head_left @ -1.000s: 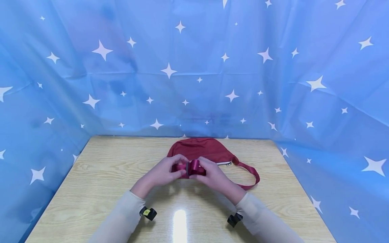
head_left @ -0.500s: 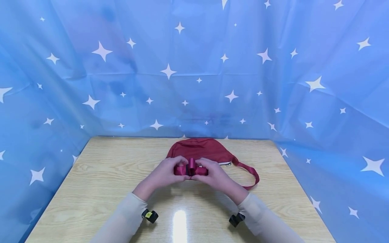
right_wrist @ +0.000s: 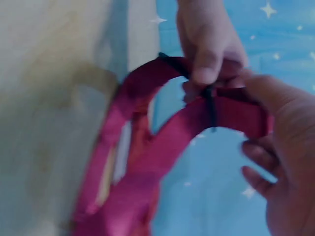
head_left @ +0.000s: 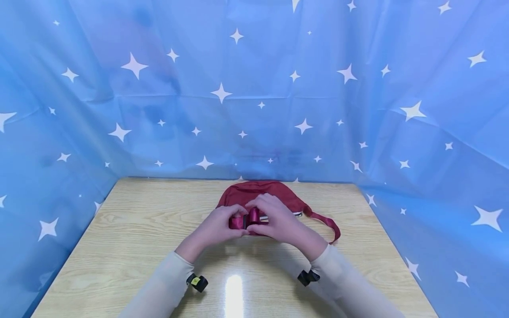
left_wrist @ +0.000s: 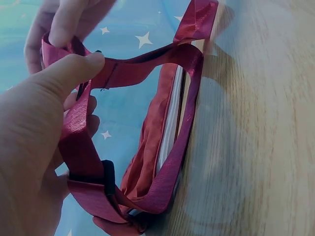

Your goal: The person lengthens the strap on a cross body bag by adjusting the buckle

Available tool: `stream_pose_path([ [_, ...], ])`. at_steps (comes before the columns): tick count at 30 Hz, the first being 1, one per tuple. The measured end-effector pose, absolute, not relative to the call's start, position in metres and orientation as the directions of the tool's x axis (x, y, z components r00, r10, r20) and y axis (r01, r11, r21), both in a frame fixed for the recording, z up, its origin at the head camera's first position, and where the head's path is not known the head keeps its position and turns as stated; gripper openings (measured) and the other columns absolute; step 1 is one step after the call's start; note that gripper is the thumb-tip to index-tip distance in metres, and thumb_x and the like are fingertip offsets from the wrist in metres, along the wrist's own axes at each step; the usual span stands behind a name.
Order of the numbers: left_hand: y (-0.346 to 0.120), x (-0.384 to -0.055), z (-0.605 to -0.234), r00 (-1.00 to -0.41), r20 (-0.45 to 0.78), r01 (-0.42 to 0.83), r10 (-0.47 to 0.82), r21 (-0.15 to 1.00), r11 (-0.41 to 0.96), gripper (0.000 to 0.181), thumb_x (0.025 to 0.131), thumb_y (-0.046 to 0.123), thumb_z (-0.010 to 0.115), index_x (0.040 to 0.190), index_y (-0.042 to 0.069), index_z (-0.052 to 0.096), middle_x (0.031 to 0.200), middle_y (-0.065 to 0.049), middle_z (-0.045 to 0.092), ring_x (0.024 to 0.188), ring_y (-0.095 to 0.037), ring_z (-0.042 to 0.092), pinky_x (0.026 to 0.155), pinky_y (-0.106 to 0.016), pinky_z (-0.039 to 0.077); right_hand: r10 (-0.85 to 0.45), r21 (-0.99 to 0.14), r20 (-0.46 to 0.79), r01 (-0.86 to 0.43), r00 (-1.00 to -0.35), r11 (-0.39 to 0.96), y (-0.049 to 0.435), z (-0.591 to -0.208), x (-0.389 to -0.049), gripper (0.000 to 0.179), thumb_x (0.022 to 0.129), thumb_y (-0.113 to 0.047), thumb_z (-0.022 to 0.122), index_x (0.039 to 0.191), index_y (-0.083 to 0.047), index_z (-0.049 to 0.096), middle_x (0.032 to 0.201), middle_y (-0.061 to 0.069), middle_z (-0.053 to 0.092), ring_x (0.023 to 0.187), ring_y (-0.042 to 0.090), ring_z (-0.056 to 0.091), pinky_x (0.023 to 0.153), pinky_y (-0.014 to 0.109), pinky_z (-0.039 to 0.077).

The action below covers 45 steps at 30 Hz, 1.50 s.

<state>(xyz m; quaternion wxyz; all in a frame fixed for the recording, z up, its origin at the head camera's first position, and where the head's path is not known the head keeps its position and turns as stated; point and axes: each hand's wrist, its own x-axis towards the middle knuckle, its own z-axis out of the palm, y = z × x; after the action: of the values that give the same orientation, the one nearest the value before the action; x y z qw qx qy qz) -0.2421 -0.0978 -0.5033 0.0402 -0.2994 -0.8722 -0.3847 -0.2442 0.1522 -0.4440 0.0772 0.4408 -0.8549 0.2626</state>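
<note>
A dark red waist bag (head_left: 254, 189) with a white zipper lies near the back edge of the table, partly behind the hands. My left hand (head_left: 214, 227) pinches its red strap (left_wrist: 78, 140) beside a black buckle (right_wrist: 210, 105), thumb pressed on the webbing. From the right, my right hand (head_left: 280, 223) holds a fold of the same strap where it loops up at the buckle, thumb and fingertips on the band. A second black slider (left_wrist: 91, 178) sits lower on the strap in the left wrist view. The strap hangs in a long loop toward the bag.
The free end of the strap curls on the wooden table (head_left: 119, 256) to the right of the bag. Blue cloth (head_left: 254, 88) with white stars hangs behind and on both sides. A light reflection shows on the table in front of the hands.
My right hand shifted in beside the left, then its fingers rose higher at the back of the strap fold. The raised fold narrowed, then widened again. My left hand has barely moved.
</note>
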Motion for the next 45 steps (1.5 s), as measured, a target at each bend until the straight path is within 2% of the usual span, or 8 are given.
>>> stream_pose_path([
  [3, -0.098, -0.242, -0.504, -0.815, 0.299, 0.556, 0.496, 0.643, 0.526, 0.044, 0.089, 0.031, 0.096, 0.124, 0.020, 0.072, 0.099, 0.012, 0.068, 0.089, -0.010, 0.064, 0.079, -0.032, 0.057, -0.765, -0.301, 0.278, -0.809, -0.581, 0.505, 0.147, -0.436, -0.246, 0.045, 0.094, -0.031, 0.092, 0.130, -0.013, 0.074, 0.121, -0.003, 0.075, 0.111, 0.015, 0.062, 0.104, 0.045, 0.048],
  [7, -0.098, -0.241, -0.505, -0.814, 0.289, 0.555, 0.504, 0.643, 0.528, 0.040, 0.090, 0.033, 0.095, 0.121, 0.022, 0.071, 0.096, 0.014, 0.067, 0.088, -0.010, 0.063, 0.077, -0.032, 0.057, -0.764, -0.324, 0.212, -0.782, -0.609, 0.533, 0.144, -0.438, -0.246, 0.040, 0.095, -0.030, 0.092, 0.129, -0.014, 0.076, 0.118, -0.006, 0.076, 0.105, 0.013, 0.060, 0.099, 0.041, 0.048],
  [13, -0.099, -0.241, -0.505, -0.828, 0.283, 0.536, 0.484, 0.650, 0.538, 0.044, 0.089, 0.034, 0.095, 0.124, 0.022, 0.073, 0.099, 0.015, 0.069, 0.092, -0.009, 0.063, 0.082, -0.033, 0.056, -0.657, -0.550, 0.312, -0.694, -0.686, 0.464, 0.144, -0.454, -0.245, 0.034, 0.093, -0.021, 0.094, 0.123, -0.015, 0.079, 0.110, -0.006, 0.072, 0.095, 0.012, 0.059, 0.080, 0.036, 0.055],
  [21, -0.104, -0.241, -0.503, -0.843, 0.237, 0.492, 0.483, 0.704, 0.512, 0.043, 0.089, 0.034, 0.097, 0.122, 0.022, 0.072, 0.098, 0.015, 0.070, 0.089, -0.007, 0.065, 0.081, -0.033, 0.058, -0.504, -0.849, 0.277, -0.454, -0.818, 0.271, 0.146, -0.466, -0.239, 0.039, 0.095, -0.015, 0.090, 0.131, -0.017, 0.075, 0.124, 0.001, 0.074, 0.102, 0.025, 0.074, 0.077, 0.039, 0.066],
  [24, -0.105, -0.240, -0.502, -0.843, 0.230, 0.488, 0.486, 0.706, 0.513, 0.044, 0.089, 0.037, 0.096, 0.123, 0.021, 0.073, 0.096, 0.016, 0.069, 0.088, -0.007, 0.065, 0.082, -0.034, 0.058, -0.556, -0.804, 0.262, -0.497, -0.788, 0.326, 0.149, -0.460, -0.241, 0.047, 0.095, -0.018, 0.091, 0.136, -0.013, 0.071, 0.128, 0.005, 0.074, 0.105, 0.024, 0.073, 0.080, 0.038, 0.065],
  [33, -0.106, -0.243, -0.504, -0.833, 0.245, 0.513, 0.497, 0.680, 0.524, 0.042, 0.090, 0.039, 0.095, 0.122, 0.024, 0.072, 0.097, 0.017, 0.069, 0.089, -0.009, 0.064, 0.080, -0.033, 0.056, -0.711, -0.349, 0.157, -0.712, -0.685, 0.609, 0.137, -0.436, -0.240, 0.044, 0.094, -0.026, 0.092, 0.132, -0.012, 0.075, 0.128, 0.000, 0.078, 0.115, 0.017, 0.071, 0.105, 0.050, 0.050],
  [38, -0.106, -0.243, -0.504, -0.832, 0.252, 0.513, 0.495, 0.688, 0.513, 0.040, 0.091, 0.037, 0.095, 0.121, 0.025, 0.072, 0.097, 0.016, 0.069, 0.089, -0.011, 0.063, 0.079, -0.033, 0.055, -0.689, -0.420, 0.201, -0.697, -0.696, 0.582, 0.135, -0.443, -0.240, 0.042, 0.093, -0.025, 0.093, 0.130, -0.014, 0.079, 0.123, -0.001, 0.079, 0.106, 0.017, 0.070, 0.097, 0.045, 0.051],
  [45, -0.108, -0.241, -0.503, -0.846, 0.250, 0.493, 0.471, 0.702, 0.514, 0.041, 0.090, 0.032, 0.096, 0.121, 0.023, 0.071, 0.100, 0.014, 0.071, 0.091, -0.010, 0.064, 0.082, -0.035, 0.056, -0.567, -0.698, 0.338, -0.604, -0.751, 0.385, 0.136, -0.460, -0.239, 0.038, 0.094, -0.019, 0.092, 0.129, -0.015, 0.080, 0.120, -0.003, 0.078, 0.102, 0.017, 0.069, 0.082, 0.033, 0.061],
])
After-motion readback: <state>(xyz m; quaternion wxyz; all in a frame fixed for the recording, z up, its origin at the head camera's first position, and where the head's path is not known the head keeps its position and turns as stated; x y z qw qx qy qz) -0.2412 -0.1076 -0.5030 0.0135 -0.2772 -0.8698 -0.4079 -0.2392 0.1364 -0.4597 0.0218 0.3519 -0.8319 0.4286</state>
